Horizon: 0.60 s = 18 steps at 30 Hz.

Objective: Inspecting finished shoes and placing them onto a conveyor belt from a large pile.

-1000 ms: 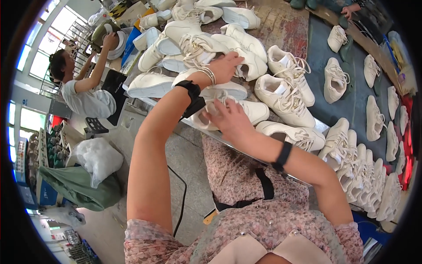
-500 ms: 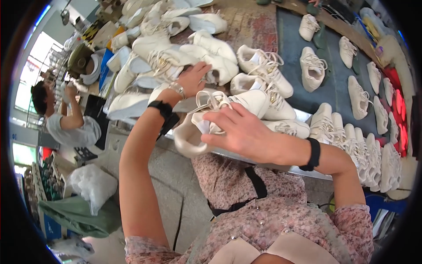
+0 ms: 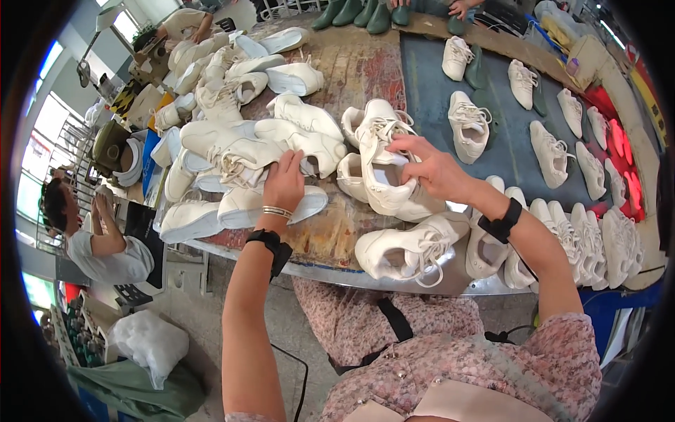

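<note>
The right fingers (image 3: 416, 145) grasp one white shoe (image 3: 383, 132) by its opening; the left fingers (image 3: 283, 167) touch one piled shoe (image 3: 242, 151), gripping or not I cannot tell. The grasped shoe has moved from the table's (image 3: 327, 243) near edge to over two other shoes (image 3: 425, 206).

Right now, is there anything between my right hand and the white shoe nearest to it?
Nothing visible: the right hand has its fingers at the opening of the shoe. Other shoes lie close by, but not between.
</note>
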{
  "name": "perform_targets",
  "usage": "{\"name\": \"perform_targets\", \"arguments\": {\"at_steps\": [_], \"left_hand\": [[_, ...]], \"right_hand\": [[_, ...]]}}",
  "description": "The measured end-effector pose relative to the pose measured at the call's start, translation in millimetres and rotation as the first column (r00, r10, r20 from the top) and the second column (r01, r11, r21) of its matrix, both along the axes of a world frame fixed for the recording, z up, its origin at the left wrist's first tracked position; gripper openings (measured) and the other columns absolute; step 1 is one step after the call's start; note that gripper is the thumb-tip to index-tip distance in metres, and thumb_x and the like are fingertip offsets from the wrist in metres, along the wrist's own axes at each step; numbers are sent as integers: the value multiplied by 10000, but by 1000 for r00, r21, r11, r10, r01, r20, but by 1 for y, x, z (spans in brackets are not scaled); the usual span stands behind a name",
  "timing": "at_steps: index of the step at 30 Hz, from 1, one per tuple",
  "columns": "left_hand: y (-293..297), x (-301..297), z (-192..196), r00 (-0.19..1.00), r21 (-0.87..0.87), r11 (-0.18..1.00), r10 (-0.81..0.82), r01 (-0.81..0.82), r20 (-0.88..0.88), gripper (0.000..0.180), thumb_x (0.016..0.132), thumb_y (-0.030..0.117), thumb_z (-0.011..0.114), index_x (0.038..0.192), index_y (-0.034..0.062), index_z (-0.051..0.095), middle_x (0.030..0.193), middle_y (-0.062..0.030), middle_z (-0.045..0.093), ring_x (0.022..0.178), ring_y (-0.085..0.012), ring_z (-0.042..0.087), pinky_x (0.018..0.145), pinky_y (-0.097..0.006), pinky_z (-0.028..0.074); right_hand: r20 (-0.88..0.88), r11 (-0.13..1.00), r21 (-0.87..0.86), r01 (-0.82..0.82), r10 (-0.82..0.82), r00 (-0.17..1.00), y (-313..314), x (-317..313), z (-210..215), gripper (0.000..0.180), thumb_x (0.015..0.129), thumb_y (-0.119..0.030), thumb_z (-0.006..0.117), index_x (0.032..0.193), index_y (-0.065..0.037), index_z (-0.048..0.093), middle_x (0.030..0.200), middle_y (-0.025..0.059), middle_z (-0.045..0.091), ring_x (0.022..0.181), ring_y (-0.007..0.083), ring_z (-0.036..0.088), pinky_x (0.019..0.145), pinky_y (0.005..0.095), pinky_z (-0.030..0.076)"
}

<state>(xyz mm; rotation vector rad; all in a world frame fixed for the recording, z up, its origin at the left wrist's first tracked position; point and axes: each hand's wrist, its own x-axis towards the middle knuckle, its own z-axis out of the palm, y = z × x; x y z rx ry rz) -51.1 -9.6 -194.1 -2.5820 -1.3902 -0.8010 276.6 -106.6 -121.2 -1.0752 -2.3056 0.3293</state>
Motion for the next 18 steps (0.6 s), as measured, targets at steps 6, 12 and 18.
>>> {"name": "perform_targets", "arguments": {"at_steps": [6, 12, 18], "left_hand": [[0, 1, -2, 1000, 37, 999, -5, 5, -1, 410, 803, 37, 531, 1206, 101, 575, 1195, -114, 556, 952, -329, 560, 825, -399, 489], [9, 5, -8, 999, 67, 997, -44, 46, -19, 422, 798, 30, 537, 1211, 105, 575, 1187, -118, 563, 968, -340, 564, 829, -398, 487], [9, -5, -6, 999, 112, 993, -20, 24, -40, 443, 781, 34, 533, 1217, 111, 561, 1205, -95, 546, 928, -329, 555, 824, -393, 486]], "right_hand": [[-55, 967, 229, 108, -98, 994, -16, -21, -23, 46, 709, -23, 628, 696, -52, 594, 1273, 67, 517, 1289, 309, 418, 963, 377, 451], [-7, 956, 258, 140, -143, 990, -29, -7, -18, 433, 667, 19, 609, 1079, -113, 638, 1378, 123, 436, 1308, 357, 378, 1007, 403, 413], [160, 980, -200, -23, 56, 986, -147, -11, 21, 748, 672, -136, 728, 1357, -190, 433, 1414, 122, 390, 1292, 344, 387, 1004, 560, 351]]}}
